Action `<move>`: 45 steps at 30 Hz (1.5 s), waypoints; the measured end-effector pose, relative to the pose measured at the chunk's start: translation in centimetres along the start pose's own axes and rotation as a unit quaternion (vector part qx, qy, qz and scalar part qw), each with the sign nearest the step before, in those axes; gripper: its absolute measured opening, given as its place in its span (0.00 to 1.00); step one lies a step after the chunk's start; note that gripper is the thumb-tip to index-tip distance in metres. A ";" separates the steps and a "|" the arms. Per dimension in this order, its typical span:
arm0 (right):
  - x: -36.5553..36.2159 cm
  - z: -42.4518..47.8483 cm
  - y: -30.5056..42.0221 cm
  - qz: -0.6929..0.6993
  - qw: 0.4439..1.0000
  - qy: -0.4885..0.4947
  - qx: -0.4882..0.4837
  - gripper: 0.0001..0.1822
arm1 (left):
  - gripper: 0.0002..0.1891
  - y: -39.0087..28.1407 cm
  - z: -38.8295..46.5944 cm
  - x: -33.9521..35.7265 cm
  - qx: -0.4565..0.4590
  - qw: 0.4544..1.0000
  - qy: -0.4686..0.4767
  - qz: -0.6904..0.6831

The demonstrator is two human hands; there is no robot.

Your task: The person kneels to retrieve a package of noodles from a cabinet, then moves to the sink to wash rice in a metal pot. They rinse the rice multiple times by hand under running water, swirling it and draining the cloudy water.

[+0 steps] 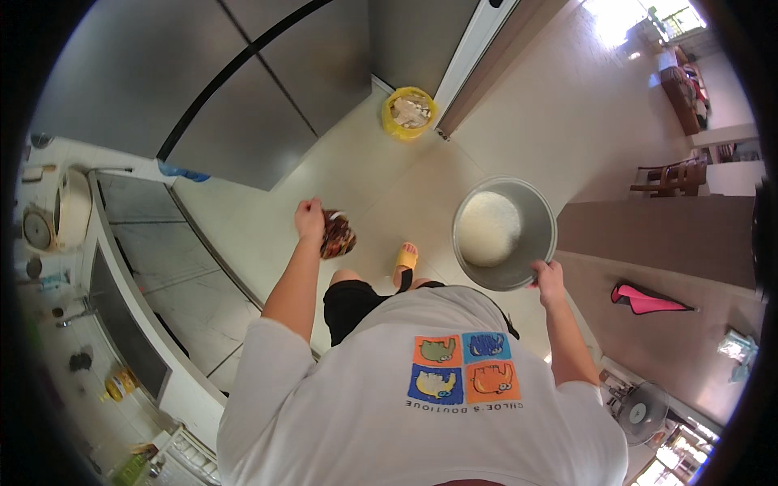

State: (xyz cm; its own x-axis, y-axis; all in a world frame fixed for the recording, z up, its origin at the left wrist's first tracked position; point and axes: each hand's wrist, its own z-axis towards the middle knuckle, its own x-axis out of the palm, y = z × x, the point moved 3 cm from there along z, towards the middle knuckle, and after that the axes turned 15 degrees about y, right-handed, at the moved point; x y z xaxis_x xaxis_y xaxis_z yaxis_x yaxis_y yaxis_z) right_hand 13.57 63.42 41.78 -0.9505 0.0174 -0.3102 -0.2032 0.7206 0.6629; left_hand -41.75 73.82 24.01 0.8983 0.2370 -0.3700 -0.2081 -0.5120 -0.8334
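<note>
My right hand [549, 280] grips the rim of a grey metal pot [536, 228], which tilts so that its inside shows. White grains, looking like uncooked rice [488, 229], lie in it towards the left side. On the other side, my left hand [310, 220] is closed on a bunched dark red and brown patterned item [337, 234], perhaps a cloth or a bag; its exact kind is unclear. Both hands are held out over the tiled floor, well apart, and a foot in a yellow sandal [406, 257] shows between them.
A yellow-lined waste bin [408, 114] stands by the door frame [467, 67], beside a large grey refrigerator [255, 79]. At the left runs a kitchen counter with a sink [127, 316] and a rice cooker [73, 209]. A pink cloth [650, 299] hangs at the right, above a fan [641, 413].
</note>
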 end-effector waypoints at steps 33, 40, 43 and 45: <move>10.6 7.9 3.4 0.242 0.879 -0.295 0.285 0.12 | 0.38 -5.6 38.5 43.5 0.284 0.829 0.195 0.440; 10.3 10.3 4.5 0.222 0.883 -0.265 0.316 0.11 | 0.40 -2.2 41.3 44.9 0.269 0.754 0.409 0.438; 10.6 11.4 5.4 0.215 0.869 -0.284 0.343 0.11 | 0.34 -2.1 43.7 46.5 0.276 0.683 0.378 0.561; 10.5 11.9 5.4 0.216 0.865 -0.281 0.354 0.12 | 0.22 -3.0 44.5 46.8 0.300 0.662 0.316 0.610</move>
State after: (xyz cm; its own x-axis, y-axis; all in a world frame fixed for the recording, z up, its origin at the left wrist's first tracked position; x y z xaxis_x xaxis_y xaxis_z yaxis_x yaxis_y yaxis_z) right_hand 5.26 75.79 33.99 -0.5961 0.5833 -0.5518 0.5272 0.8026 0.2789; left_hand -16.31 123.20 -9.05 -0.1361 -0.5397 -0.8308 -0.8739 0.4605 -0.1559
